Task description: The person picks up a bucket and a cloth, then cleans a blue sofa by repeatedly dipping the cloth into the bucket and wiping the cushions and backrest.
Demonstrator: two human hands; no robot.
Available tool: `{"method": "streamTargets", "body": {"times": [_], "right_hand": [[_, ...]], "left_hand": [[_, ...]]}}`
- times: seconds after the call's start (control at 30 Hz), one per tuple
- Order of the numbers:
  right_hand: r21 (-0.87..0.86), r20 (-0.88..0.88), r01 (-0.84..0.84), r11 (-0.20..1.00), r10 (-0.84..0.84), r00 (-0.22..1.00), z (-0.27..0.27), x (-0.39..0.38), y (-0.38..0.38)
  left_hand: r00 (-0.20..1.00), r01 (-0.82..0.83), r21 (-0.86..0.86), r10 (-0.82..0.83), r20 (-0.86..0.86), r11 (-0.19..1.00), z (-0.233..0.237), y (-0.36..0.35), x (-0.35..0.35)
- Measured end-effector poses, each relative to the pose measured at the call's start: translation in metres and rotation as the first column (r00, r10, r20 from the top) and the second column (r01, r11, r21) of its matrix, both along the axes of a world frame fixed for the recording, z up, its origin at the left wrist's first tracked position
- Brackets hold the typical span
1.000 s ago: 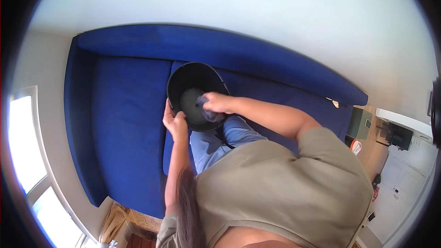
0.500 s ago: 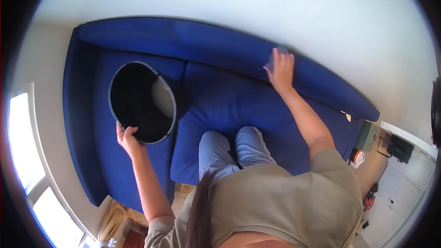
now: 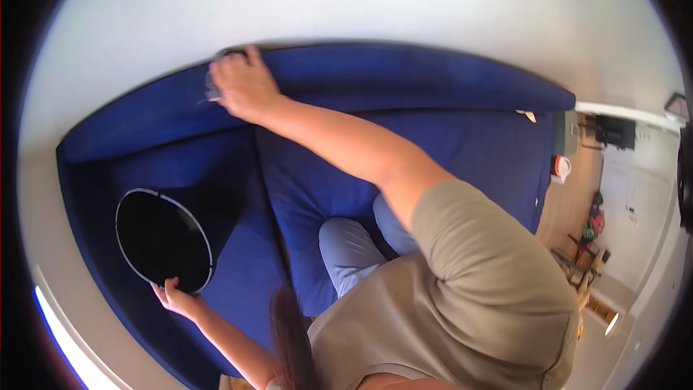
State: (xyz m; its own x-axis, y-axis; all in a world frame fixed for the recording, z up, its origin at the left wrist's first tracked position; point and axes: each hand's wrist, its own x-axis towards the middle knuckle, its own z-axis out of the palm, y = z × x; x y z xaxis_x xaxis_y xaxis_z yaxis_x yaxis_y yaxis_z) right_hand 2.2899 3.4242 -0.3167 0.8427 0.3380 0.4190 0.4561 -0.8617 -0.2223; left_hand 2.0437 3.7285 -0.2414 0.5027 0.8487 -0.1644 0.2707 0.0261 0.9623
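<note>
The long deep-blue fabric sofa fills the view. On its left seat cushion lies the round black plastic bucket, tipped towards the camera. It looks light and stiff, easiest to take by the rim, where the left hand curls its fingers. The right hand, fingers pressed together, holds a small soft grey cloth, mostly hidden, against the backrest top

Open: sofa seat, centre right of frame, bare out to its far end.
Blocked: black bin lying on the lower-left seat; outstretched right arm crossing upper centre; knees against the cushion front, centre; backrest along the top.
</note>
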Motion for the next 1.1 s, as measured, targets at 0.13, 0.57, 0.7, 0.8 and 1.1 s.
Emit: {"method": "streamTargets", "body": {"times": [0.13,0.57,0.7,0.8,1.1], "right_hand": [[-0.136,0.061,0.239,0.961,-0.233,0.971,0.008,-0.069,-0.163],[0.097,0.137,0.629,0.771,-0.636,0.759,0.034,-0.098,-0.277],[0.159,0.149,0.272,0.949,-0.295,0.944,0.029,-0.087,-0.262],[0.125,0.168,0.36,0.925,-0.377,0.911,0.014,-0.113,-0.377],[-0.087,0.239,0.823,0.561,-0.791,0.564,0.002,-0.261,-0.802]], "left_hand": [[1.0,-0.004,0.014,0.005,-0.01,1.0,0.001,-0.001,0.003],[0.908,0.418,0.16,-0.407,-0.101,0.894,0.059,-0.085,0.01],[0.841,0.538,0.138,-0.521,-0.145,0.831,0.071,-0.163,0.003],[0.829,0.557,-0.006,-0.557,-0.05,0.831,0.069,-0.238,-0.007],[0.712,0.627,-0.047,-0.596,-0.37,0.778,0.045,-0.379,-0.031]]}}
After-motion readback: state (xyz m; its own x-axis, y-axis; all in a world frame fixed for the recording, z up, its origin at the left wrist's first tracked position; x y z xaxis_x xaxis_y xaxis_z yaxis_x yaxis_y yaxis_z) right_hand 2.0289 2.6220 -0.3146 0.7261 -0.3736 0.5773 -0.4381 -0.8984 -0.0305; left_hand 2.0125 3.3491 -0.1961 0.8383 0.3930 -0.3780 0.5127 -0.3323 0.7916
